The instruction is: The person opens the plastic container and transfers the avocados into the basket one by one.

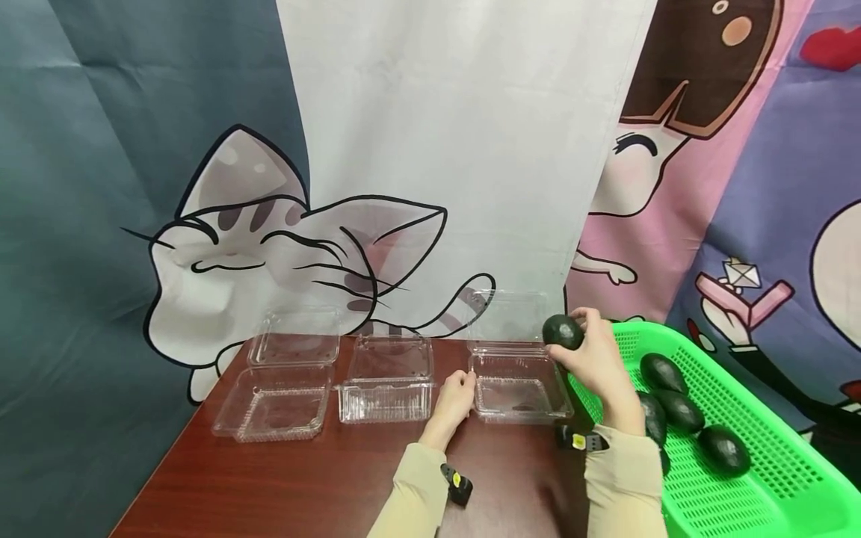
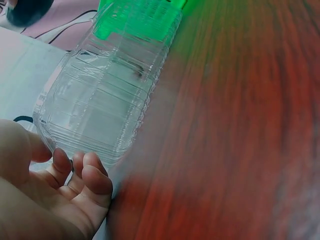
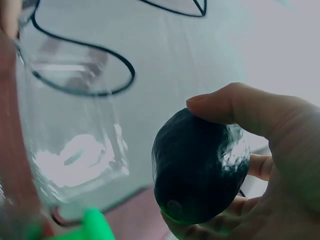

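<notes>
My right hand [image 1: 599, 359] grips a dark avocado [image 1: 563, 332] between thumb and fingers, raised over the right side of an open clear plastic clamshell container [image 1: 521, 412]. In the right wrist view the avocado [image 3: 200, 170] shows a round stem scar low on its glossy skin. My left hand [image 1: 456, 397] pinches the left edge of that container. Seen from the left wrist, thumb and curled fingers meet at the end wall of the container [image 2: 100, 100]. Its lid [image 1: 507, 317] stands up at the back.
A green perforated basket [image 1: 773, 418] with several avocados [image 1: 723, 450] stands at the right. Two more lidded clear containers sit at the left [image 1: 282, 433] and middle [image 1: 385, 403] of the brown table [image 1: 282, 493]. A printed curtain [image 1: 457, 112] hangs behind the table.
</notes>
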Demonstrator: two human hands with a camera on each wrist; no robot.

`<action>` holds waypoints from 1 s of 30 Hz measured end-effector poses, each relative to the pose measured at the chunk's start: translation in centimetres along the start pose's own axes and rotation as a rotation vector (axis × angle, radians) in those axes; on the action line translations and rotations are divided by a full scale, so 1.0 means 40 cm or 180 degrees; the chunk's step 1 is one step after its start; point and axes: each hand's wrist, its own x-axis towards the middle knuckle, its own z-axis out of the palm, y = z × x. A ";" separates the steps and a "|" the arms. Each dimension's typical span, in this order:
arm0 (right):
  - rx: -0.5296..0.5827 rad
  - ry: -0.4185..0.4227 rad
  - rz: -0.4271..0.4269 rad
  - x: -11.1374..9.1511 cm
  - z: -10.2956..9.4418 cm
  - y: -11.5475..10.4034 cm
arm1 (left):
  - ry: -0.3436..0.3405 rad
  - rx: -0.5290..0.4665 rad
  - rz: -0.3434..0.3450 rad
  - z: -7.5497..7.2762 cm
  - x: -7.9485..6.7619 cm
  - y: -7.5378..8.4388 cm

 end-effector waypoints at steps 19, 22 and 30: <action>-0.1015 -0.0528 -0.0493 0.066 -0.248 0.102 | 0.0139 -0.0129 -0.0031 -0.009 -0.013 -0.031; -0.1231 -0.0758 -0.0572 0.065 -0.277 0.132 | 0.0166 -0.0129 -0.0023 -0.009 -0.012 -0.033; -0.1519 -0.1540 -0.0437 0.032 -0.316 0.262 | 0.0186 -0.0080 0.0014 -0.021 -0.007 -0.026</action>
